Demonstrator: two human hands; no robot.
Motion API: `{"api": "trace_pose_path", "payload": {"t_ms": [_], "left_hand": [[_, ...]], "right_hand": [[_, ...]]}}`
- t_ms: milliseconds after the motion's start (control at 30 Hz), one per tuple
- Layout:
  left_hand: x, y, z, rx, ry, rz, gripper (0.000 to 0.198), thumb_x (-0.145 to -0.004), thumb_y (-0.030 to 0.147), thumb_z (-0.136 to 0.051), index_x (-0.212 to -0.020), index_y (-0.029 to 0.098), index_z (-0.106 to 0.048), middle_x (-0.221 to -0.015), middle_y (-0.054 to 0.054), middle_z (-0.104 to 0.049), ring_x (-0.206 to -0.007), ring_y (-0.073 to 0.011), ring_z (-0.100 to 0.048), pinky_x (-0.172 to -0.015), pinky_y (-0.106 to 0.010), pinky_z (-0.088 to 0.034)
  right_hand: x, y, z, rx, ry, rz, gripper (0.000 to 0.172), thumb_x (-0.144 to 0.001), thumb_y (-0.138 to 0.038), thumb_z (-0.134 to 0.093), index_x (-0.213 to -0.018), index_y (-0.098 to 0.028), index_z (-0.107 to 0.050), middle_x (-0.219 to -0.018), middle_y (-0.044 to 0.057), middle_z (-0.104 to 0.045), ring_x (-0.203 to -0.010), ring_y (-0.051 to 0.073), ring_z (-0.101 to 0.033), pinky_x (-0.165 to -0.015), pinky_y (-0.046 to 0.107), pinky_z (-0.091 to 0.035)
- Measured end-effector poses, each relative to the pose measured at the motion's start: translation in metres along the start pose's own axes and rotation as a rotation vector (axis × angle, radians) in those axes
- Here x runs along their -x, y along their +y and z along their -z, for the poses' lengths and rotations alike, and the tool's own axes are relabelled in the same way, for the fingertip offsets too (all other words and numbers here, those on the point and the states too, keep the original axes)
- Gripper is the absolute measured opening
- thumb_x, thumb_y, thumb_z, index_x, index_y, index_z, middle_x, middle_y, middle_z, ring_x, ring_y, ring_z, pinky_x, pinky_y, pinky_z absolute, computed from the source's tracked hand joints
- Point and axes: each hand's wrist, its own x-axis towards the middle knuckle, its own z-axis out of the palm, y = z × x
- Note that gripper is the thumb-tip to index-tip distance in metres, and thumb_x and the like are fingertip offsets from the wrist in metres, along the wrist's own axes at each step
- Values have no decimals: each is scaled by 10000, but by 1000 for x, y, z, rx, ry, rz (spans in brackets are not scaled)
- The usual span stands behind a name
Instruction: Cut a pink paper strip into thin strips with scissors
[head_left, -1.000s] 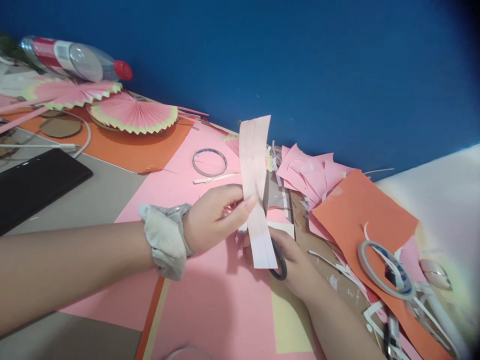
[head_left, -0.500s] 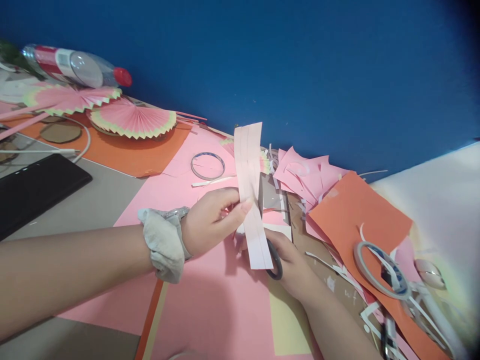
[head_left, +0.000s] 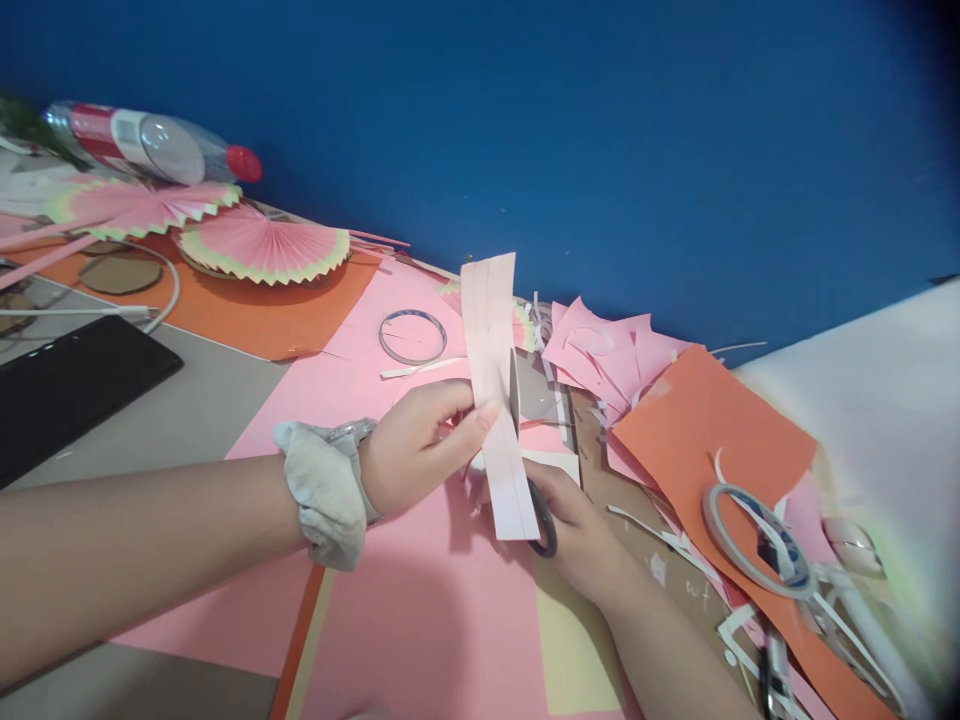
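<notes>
The left hand (head_left: 420, 445) pinches a pale pink paper strip (head_left: 489, 335) near its middle, thumb in front. Just below, the right hand (head_left: 577, 530) grips dark-handled scissors (head_left: 550, 530), a blade showing beside the strip's right edge. A pink sheet (head_left: 397, 620) lies beneath. At left, a red-capped bottle (head_left: 176, 150) lies behind pleated fans (head_left: 266, 245); at right, a tape roll (head_left: 716, 530) rests on orange paper (head_left: 716, 430)

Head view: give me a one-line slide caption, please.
The left hand pinches a pale paper strip; the right hand holds scissors, partly hidden behind it, over pink paper.
</notes>
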Motion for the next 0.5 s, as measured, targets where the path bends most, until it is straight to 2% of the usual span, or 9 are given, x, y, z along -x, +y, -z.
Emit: {"api": "trace_pose_path", "payload": {"t_ms": [333,500], "left_hand": [[0,0,-1,1,2,-3,357,-942,331,-340,-683,153,-509,-646,-4,-512,-603,-112,-470,-569,-237,-408],[0,0,0,46,-7,-4,361,-941,330,-345,-682,149,-520,-660,-13,-551,-627,-118,-500,-598,-240,-426]], "right_hand": [[2,1,-2,17,42,-21,146,-768,-132,-486,-650,-197,-430,-565,-24,-506,-538,136,-478,-552,265,-359],[2,2,-1,23,40,-7,132,-724,-68,-466,-671,-185,-496,-580,-20,-526,-541,138,-490,-549,260,-359]]}}
